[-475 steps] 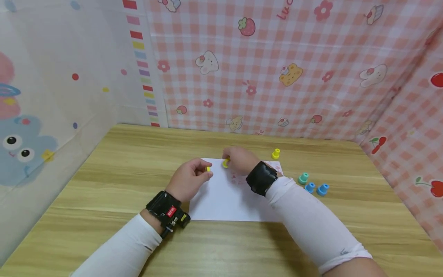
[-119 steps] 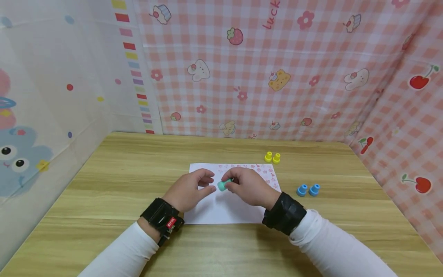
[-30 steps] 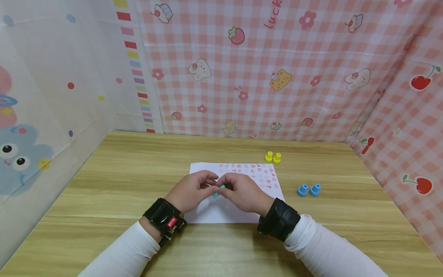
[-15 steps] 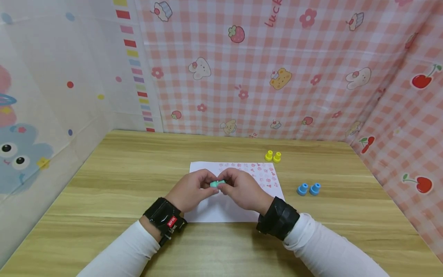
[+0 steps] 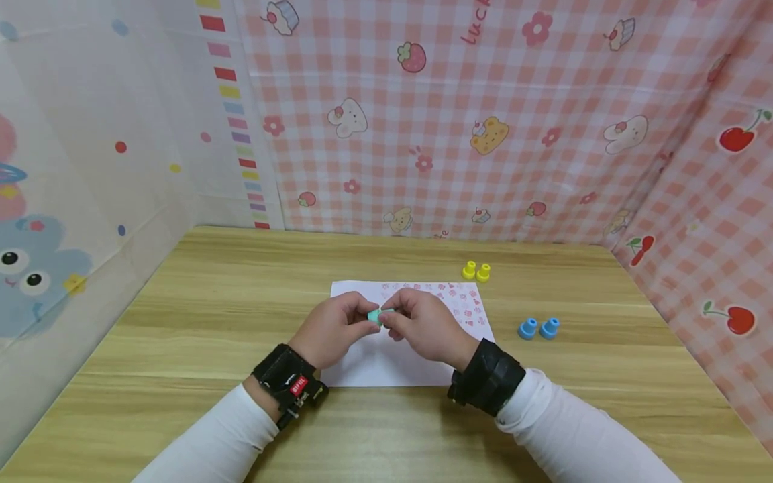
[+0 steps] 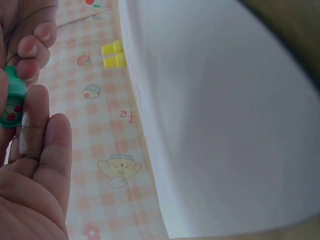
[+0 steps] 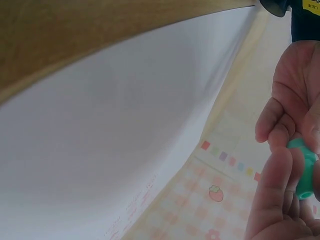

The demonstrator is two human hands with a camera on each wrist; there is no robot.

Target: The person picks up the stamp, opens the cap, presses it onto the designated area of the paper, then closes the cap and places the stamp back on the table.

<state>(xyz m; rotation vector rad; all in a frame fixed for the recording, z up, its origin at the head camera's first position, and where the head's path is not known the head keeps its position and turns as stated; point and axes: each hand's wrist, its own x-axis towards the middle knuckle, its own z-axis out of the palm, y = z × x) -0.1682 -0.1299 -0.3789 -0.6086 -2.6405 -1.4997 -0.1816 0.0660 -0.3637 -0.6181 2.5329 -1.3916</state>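
Observation:
In the head view a small green toy stamp (image 5: 374,316) is held level between both hands, above a white sheet of paper (image 5: 392,370). My left hand (image 5: 331,329) pinches its wider end between thumb and fingers. The narrower end is gripped by my right hand (image 5: 426,330), fingertips close to those of the left. From the left wrist, the green stamp (image 6: 16,90) shows a red cherry picture at its wide end. Fingers hide part of the stamp (image 7: 306,175) in the right wrist view. Rows of small red prints (image 5: 468,312) mark the sheet's right side.
Two yellow stamps (image 5: 476,272) stand upright just behind the sheet's far right corner. A pair of blue stamps (image 5: 539,329) stands to the right of the paper. The wooden table (image 5: 211,302) meets a checked curtain (image 5: 447,114) at the back.
Earlier, a yellow stamp and a small yellow piece were in the hands; that stamp now stands beside another. The green stamp, lately in the right hand alone, is now pinched by both.

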